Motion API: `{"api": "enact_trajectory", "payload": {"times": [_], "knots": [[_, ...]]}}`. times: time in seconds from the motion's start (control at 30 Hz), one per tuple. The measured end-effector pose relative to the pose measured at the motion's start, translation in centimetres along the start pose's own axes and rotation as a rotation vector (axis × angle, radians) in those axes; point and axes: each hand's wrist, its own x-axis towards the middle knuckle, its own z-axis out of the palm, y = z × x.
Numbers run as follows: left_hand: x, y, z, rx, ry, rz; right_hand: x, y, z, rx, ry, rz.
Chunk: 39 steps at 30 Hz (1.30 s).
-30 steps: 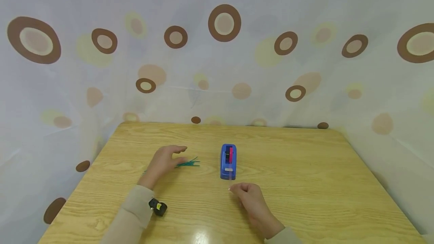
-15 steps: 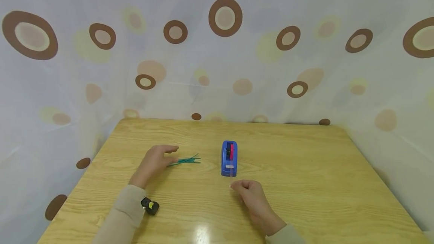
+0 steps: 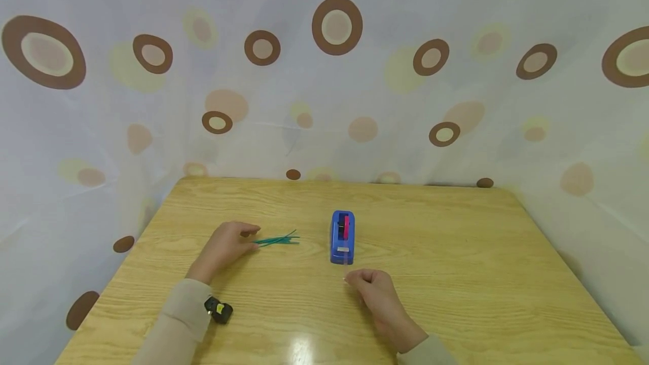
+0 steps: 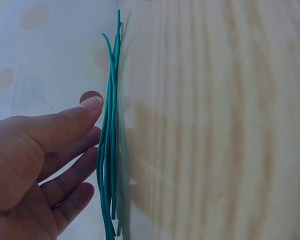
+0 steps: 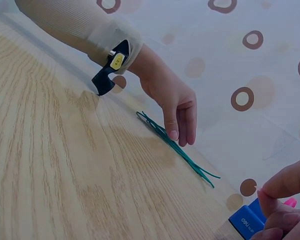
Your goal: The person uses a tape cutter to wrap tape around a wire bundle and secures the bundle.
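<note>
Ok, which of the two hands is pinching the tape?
The right hand pinches the tape drawn from the blue dispenser; the left hand is away from it, near the teal strands.

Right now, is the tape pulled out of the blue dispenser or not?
Pulled out: in the head view, a clear tape strip runs from the blue dispenser to the right grip.

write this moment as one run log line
left hand: beside thin teal strands, contact unclear | right hand: pinching clear tape strip | strip: runs from blue tape dispenser | surface: pale wooden table
</note>
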Motion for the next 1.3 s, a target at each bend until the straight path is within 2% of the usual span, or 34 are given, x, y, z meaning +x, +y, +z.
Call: {"api": "enact_trajectory", "payload": {"times": [0.17, 0.57, 0.93, 1.13, 1.3], "knots": [[-0.1, 0.0, 0.0, 0.016, -0.021, -0.007, 0.0, 0.0, 0.0, -0.006, 0.007, 0.001], [-0.3, -0.8, 0.2, 0.053, -0.026, -0.002, -0.2, 0.2, -0.1, -0.007, -0.007, -0.007], [0.2, -1.7, 0.3, -0.039, -0.081, -0.015, -0.4, 0.1, -0.3, -0.011, -0.005, -0.003], [0.3, -1.3, 0.4, -0.077, -0.112, -0.025, -0.5, 0.0, -0.3, -0.014, -0.005, 0.006], [0.4, -0.8, 0.4, -0.056, -0.151, -0.028, -0.5, 0.0, -0.3, -0.024, -0.009, -0.007]]}}
